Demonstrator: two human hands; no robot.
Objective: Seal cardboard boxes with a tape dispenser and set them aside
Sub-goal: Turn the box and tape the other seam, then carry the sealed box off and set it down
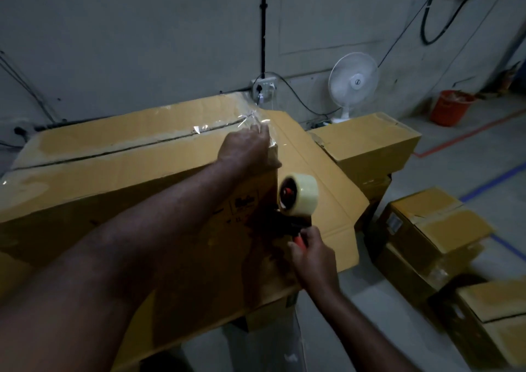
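A large cardboard box (113, 169) fills the left and middle, its top flaps meeting along a dark seam. Clear tape (250, 122) lies crinkled over the seam's right end and runs down the box's right edge. My left hand (246, 148) presses on that tape at the top right corner of the box. My right hand (311, 253) grips the orange handle of a tape dispenser (296, 200), which carries a roll of clear tape and sits against the box's right side face, lower down. A loose flap of cardboard (321, 172) juts out to the right behind the dispenser.
Several smaller cardboard boxes (367, 141) stand and lie on the floor at the right (435, 226). A white fan (353, 82) stands by the wall, next to a wall socket (263, 88) with cables. An orange bucket (449, 106) is at the far right.
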